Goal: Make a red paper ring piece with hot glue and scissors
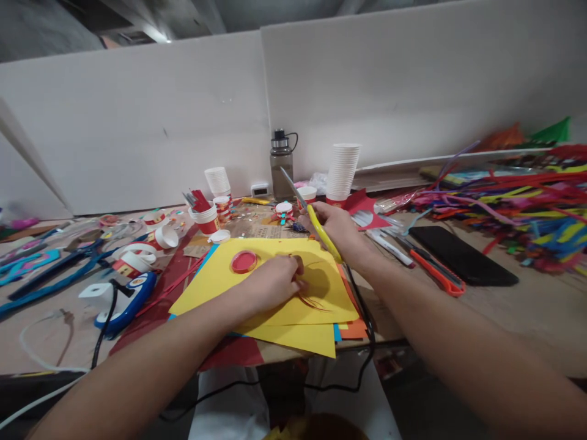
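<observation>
My right hand [337, 226] is closed round the yellow handles of a pair of scissors [316, 223], whose blades point up and away toward the bottle. Over the yellow paper [215, 287], my left hand [275, 281] has its fingers curled together; what they hold, if anything, is hidden. Thin red strips [314, 304] lie on the paper just below those fingers. A round red piece with a pale rim [244, 261] rests on the sheet to the left of this hand. More yellow, blue and orange sheets show beneath the top one.
Behind the paper stand a water bottle [281, 165], a tall stack of paper cups [343, 171] and a cup of red sticks [204, 217]. To the right lie a phone [463, 255], an orange box cutter [438, 272] and many pipe cleaners [513, 208]. A black cable [362, 299] crosses the table edge.
</observation>
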Tool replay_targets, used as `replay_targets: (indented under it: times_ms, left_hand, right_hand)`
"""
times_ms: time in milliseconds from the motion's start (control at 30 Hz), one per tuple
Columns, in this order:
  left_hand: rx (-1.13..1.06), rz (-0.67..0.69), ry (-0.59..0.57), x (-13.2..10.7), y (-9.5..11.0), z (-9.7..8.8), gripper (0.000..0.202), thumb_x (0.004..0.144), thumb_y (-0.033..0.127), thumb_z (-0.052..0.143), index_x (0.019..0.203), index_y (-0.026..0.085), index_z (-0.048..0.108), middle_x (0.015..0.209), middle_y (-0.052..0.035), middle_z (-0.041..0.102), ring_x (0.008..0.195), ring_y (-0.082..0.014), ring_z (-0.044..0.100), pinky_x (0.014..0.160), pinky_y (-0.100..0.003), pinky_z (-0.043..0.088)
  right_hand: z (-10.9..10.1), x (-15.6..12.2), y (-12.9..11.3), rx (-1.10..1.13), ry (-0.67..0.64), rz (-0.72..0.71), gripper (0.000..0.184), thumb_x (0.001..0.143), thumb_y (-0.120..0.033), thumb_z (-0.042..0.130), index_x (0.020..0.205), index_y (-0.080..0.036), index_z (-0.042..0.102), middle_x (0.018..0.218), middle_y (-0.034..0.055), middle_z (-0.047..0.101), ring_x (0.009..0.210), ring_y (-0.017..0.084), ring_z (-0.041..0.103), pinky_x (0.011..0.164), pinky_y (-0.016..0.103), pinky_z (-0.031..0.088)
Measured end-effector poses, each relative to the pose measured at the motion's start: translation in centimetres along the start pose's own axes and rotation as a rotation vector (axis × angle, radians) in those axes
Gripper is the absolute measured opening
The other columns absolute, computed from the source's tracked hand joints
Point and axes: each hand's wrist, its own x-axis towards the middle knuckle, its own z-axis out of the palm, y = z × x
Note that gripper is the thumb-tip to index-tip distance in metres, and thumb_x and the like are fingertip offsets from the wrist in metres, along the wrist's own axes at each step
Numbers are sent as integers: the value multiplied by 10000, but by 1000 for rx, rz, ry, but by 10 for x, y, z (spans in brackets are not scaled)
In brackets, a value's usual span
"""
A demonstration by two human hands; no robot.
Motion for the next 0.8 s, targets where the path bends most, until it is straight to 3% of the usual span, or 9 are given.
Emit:
replay_targets:
  times_ms: [100,233,367,433,467,500,667,733,800]
  left_hand:
    - [31,48,-12,5,-5,3,220,710,92,507,816,181,678,817,-78,708,717,-205,622,626,-291,416]
    - [-118,205,-181,-3,-2,-15,157,723,128,582,795,191,707,775,-40,710,678,-164,624,633,-250,450]
    - [-631,255,-984,-23,6,-39,262,766,298,673,992,174,719,872,-69,724,780,-190,678,694,-266,531]
    - [-747,229,-1267,-28,3,-49,440,719,328,732,1127,171,681,935,-86,724,864,-233,688,733,-310,554]
    - [-767,216,-1212,-28,-1,-53,435,718,354,738,1111,171,690,916,-86,725,851,-232,689,733,-313,554]
    - [-758,192,-1039,-26,-8,-57,378,731,369,730,1054,174,710,888,-82,724,827,-216,685,739,-307,547]
    - [-411,-32,69,-13,-61,-81,275,766,434,666,803,161,668,721,-29,668,629,-123,580,601,-239,446]
    - [-113,-157,208,-10,-79,-89,305,763,464,642,809,163,662,749,-35,672,672,-146,580,609,-248,419]
    - [108,-297,162,-10,-91,-93,360,755,524,608,781,169,660,762,-46,682,695,-178,594,592,-262,393]
  right_hand:
    - [4,-3,1,13,-14,-27,380,794,-511,579,983,-205,698,684,5,654,567,134,536,502,234,380]
    - [5,-4,0,32,-11,-57,372,792,-504,585,947,-187,702,726,12,671,620,140,560,523,230,387]
    - [3,-4,1,22,-6,-14,384,794,-534,582,965,-209,694,704,3,662,571,133,546,500,233,373]
    - [4,-4,1,28,-17,-6,393,798,-541,576,979,-212,691,684,2,653,544,129,535,491,236,373]
    - [4,-3,2,33,-23,-9,394,798,-540,576,983,-211,690,680,2,651,540,128,534,490,237,375]
    - [5,-3,3,37,-27,-13,394,797,-537,578,982,-208,690,676,3,650,539,129,534,488,237,376]
    - [9,-3,5,23,-50,-18,388,800,-519,581,983,-198,700,685,14,664,567,143,558,500,240,387]
    - [9,-3,4,-26,-80,-15,383,801,-514,580,970,-196,712,708,26,680,600,157,582,526,248,402]
    - [9,-4,2,-118,-135,-34,376,802,-500,584,967,-193,724,771,45,705,664,175,615,573,256,421]
